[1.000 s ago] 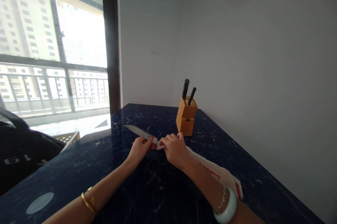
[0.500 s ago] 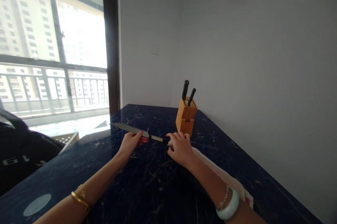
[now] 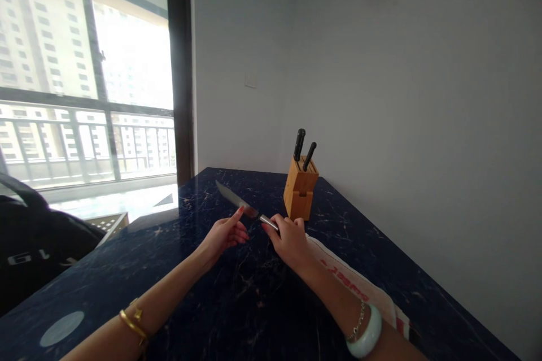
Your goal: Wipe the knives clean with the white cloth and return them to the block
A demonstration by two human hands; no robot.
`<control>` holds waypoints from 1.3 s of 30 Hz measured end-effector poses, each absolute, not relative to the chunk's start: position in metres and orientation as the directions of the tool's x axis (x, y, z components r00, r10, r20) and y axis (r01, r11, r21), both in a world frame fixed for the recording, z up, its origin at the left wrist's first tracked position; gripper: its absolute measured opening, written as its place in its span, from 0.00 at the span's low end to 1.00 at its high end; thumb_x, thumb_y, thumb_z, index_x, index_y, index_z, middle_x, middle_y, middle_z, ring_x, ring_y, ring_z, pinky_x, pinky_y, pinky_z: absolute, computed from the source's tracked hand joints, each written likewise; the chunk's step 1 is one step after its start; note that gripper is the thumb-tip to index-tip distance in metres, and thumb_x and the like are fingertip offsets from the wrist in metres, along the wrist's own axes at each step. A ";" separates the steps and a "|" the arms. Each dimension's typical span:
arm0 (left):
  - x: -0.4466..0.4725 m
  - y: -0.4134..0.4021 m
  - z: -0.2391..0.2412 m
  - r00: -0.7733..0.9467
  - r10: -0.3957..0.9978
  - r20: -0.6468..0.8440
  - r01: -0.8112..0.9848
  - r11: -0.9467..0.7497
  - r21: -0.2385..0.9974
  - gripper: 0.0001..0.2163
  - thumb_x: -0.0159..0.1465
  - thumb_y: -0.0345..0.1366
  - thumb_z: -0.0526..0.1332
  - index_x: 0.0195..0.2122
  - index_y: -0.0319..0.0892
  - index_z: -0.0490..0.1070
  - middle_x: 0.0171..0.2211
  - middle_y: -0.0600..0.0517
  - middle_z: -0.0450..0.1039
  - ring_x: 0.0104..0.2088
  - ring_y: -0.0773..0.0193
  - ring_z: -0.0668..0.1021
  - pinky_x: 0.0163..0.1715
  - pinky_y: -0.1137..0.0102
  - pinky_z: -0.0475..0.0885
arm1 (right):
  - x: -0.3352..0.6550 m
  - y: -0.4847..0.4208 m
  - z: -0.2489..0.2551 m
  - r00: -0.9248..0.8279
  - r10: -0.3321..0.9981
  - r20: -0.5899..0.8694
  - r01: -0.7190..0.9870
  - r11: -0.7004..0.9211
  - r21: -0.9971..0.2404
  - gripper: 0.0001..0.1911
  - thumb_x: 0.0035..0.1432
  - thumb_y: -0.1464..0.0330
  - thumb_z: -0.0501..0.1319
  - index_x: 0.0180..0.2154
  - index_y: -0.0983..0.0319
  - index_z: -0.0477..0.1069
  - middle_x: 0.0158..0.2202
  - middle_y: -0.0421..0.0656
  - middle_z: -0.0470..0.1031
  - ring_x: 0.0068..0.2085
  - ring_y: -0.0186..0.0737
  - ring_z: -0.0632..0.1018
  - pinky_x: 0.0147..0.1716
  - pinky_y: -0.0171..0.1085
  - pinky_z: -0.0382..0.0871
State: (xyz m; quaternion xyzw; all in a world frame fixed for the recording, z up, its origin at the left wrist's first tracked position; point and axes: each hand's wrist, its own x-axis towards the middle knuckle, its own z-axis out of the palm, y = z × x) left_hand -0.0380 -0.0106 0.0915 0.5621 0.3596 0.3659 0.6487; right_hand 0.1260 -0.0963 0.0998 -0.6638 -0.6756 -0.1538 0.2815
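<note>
My right hand (image 3: 292, 241) is wrapped round the silver handle of a kitchen knife (image 3: 268, 221), whose blade points away and to the left above the table. Beside the blade is my left hand (image 3: 224, 235), its thumb raised close to the blade and its fingers loosely apart. Whether the thumb touches the metal I cannot tell. Just behind my right hand stands a wooden knife block (image 3: 301, 186) with two black-handled knives (image 3: 300, 144) in its slots. A pale cloth with red lettering (image 3: 347, 276) lies partly under my right forearm.
The dark blue marbled table (image 3: 245, 299) runs to the wall at the back and right. A pale round patch (image 3: 62, 329) marks its near left. Off the left edge sits a black bag (image 3: 29, 253), with a wide window (image 3: 131, 67) behind it.
The knife's blade has swung from pointing left to pointing more away from me. My left hand has let go of its grip near the blade's base, while my right hand keeps the handle.
</note>
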 end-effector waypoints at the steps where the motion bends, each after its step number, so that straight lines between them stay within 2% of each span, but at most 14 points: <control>1: -0.037 -0.011 0.092 0.476 0.877 -0.063 -0.072 0.110 0.991 0.24 0.49 0.57 0.57 0.24 0.36 0.69 0.22 0.45 0.75 0.22 0.65 0.76 0.22 0.74 0.66 | 0.127 -0.095 0.099 0.060 0.821 0.568 0.975 0.074 -0.211 0.19 0.63 0.58 0.40 0.34 0.59 0.65 0.28 0.38 0.71 0.32 0.33 0.69 0.34 0.35 0.47; 3: -0.037 -0.012 0.092 0.501 0.864 -0.048 -0.125 0.127 0.984 0.24 0.50 0.56 0.58 0.31 0.36 0.69 0.29 0.43 0.76 0.28 0.62 0.77 0.25 0.73 0.67 | 0.129 -0.093 0.097 0.071 0.847 0.527 0.952 0.101 -0.291 0.22 0.64 0.58 0.37 0.32 0.58 0.65 0.28 0.37 0.71 0.34 0.32 0.69 0.34 0.34 0.47; 5: -0.037 -0.012 0.093 0.513 0.858 0.026 -0.226 0.105 0.969 0.22 0.52 0.52 0.58 0.40 0.39 0.69 0.37 0.43 0.75 0.35 0.61 0.77 0.31 0.73 0.68 | 0.130 -0.092 0.096 0.052 0.871 0.489 0.934 0.132 -0.333 0.23 0.64 0.58 0.37 0.31 0.58 0.66 0.29 0.35 0.72 0.35 0.32 0.69 0.35 0.34 0.47; 8: -0.040 -0.010 0.094 0.464 0.876 0.133 -0.327 0.030 0.945 0.20 0.55 0.46 0.59 0.46 0.41 0.67 0.42 0.44 0.73 0.39 0.62 0.76 0.37 0.73 0.69 | 0.129 -0.092 0.095 0.018 0.885 0.465 0.934 0.151 -0.323 0.22 0.64 0.59 0.38 0.31 0.57 0.66 0.30 0.34 0.71 0.36 0.33 0.68 0.35 0.35 0.47; 14: -0.047 -0.003 0.093 0.322 0.940 0.115 -0.274 -0.024 0.961 0.16 0.55 0.41 0.60 0.42 0.38 0.70 0.36 0.45 0.76 0.34 0.63 0.78 0.33 0.74 0.71 | 0.132 -0.093 0.096 0.058 0.809 0.585 0.995 0.004 -0.104 0.10 0.61 0.63 0.47 0.37 0.59 0.64 0.35 0.40 0.69 0.38 0.37 0.67 0.35 0.35 0.50; 17: -0.049 0.001 0.091 0.254 0.964 0.085 -0.218 -0.028 0.976 0.14 0.54 0.40 0.60 0.40 0.38 0.71 0.32 0.48 0.77 0.30 0.65 0.78 0.28 0.76 0.70 | 0.138 -0.092 0.089 0.016 0.864 0.504 0.999 -0.033 0.025 0.05 0.57 0.66 0.54 0.35 0.60 0.64 0.35 0.42 0.69 0.38 0.39 0.68 0.34 0.36 0.51; 19: -0.050 0.004 0.090 0.231 0.970 0.073 -0.197 -0.026 0.980 0.13 0.54 0.38 0.61 0.39 0.38 0.72 0.30 0.49 0.77 0.29 0.66 0.78 0.26 0.77 0.70 | 0.142 -0.090 0.084 -0.029 0.899 0.436 0.997 -0.008 0.082 0.03 0.56 0.69 0.54 0.34 0.60 0.65 0.34 0.43 0.70 0.38 0.39 0.68 0.33 0.36 0.50; 22: -0.051 0.006 0.090 0.233 0.970 0.070 -0.188 -0.026 0.982 0.12 0.54 0.38 0.60 0.38 0.39 0.72 0.29 0.49 0.77 0.28 0.66 0.78 0.25 0.78 0.69 | 0.146 -0.089 0.085 -0.029 0.908 0.419 0.996 -0.007 0.083 0.06 0.56 0.74 0.51 0.32 0.60 0.65 0.32 0.41 0.71 0.36 0.38 0.69 0.33 0.37 0.49; 25: -0.048 0.002 0.090 0.253 0.965 0.067 -0.177 -0.022 0.984 0.12 0.55 0.37 0.60 0.38 0.38 0.72 0.29 0.49 0.77 0.28 0.66 0.78 0.25 0.77 0.70 | 0.144 -0.090 0.096 0.044 0.852 0.522 0.998 -0.065 0.022 0.07 0.58 0.73 0.50 0.31 0.60 0.64 0.31 0.41 0.71 0.36 0.38 0.68 0.34 0.37 0.48; 28: -0.041 -0.008 0.087 0.301 0.952 0.057 -0.182 -0.001 0.983 0.12 0.55 0.37 0.60 0.39 0.38 0.71 0.30 0.49 0.77 0.29 0.65 0.78 0.28 0.76 0.71 | 0.135 -0.093 0.104 0.013 0.805 0.593 1.000 0.001 -0.023 0.06 0.59 0.71 0.49 0.33 0.60 0.64 0.33 0.41 0.70 0.36 0.37 0.67 0.35 0.37 0.48; 32: -0.032 -0.017 0.083 0.364 0.929 0.063 -0.202 0.013 0.979 0.13 0.53 0.38 0.62 0.38 0.38 0.72 0.29 0.49 0.77 0.28 0.65 0.78 0.29 0.74 0.71 | 0.119 -0.095 0.104 -0.145 0.814 0.562 0.985 0.172 0.005 0.07 0.58 0.73 0.49 0.35 0.59 0.65 0.33 0.40 0.69 0.37 0.37 0.66 0.36 0.37 0.48; 39: -0.031 -0.015 0.083 0.353 0.934 0.056 -0.168 0.004 0.986 0.14 0.52 0.39 0.62 0.37 0.35 0.73 0.27 0.49 0.77 0.26 0.65 0.77 0.29 0.74 0.71 | 0.112 -0.101 0.113 -0.193 0.865 0.462 0.981 0.182 0.069 0.08 0.57 0.73 0.49 0.35 0.60 0.65 0.32 0.42 0.69 0.36 0.38 0.65 0.36 0.39 0.46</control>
